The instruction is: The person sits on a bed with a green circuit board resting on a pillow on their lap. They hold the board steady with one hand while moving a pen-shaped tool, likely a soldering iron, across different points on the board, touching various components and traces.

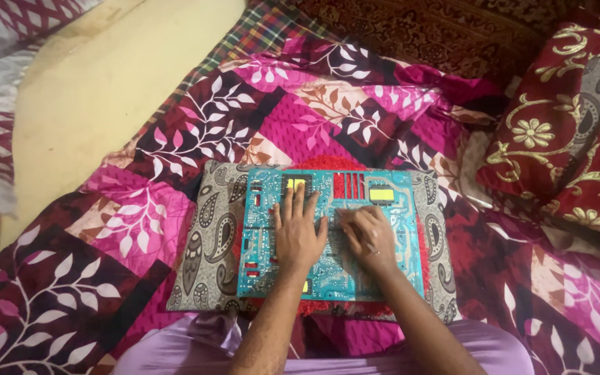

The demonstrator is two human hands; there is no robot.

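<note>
Two hands on circuit board (328, 229) | left hand (298, 232) fingers spread flat | right hand (371, 236) fingers pinching thin tool (352, 226) | paisley cushion (210, 236) beneath

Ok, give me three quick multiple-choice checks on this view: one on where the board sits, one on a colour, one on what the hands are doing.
1. Where does the circuit board lie?
A. On the bare floor
B. On a paisley cushion
C. On the red pillow with gold flowers

2. What colour is the board?
A. Teal blue
B. Black
C. White

3. How is the left hand placed?
A. Lifted clear of the board
B. Closed in a fist
C. Flat on the board, fingers spread

Answers: 1 B, cushion edges show on both sides of the board. 2 A, its surface is teal. 3 C, palm lies down, while the right hand pinches a thin tool.
</note>
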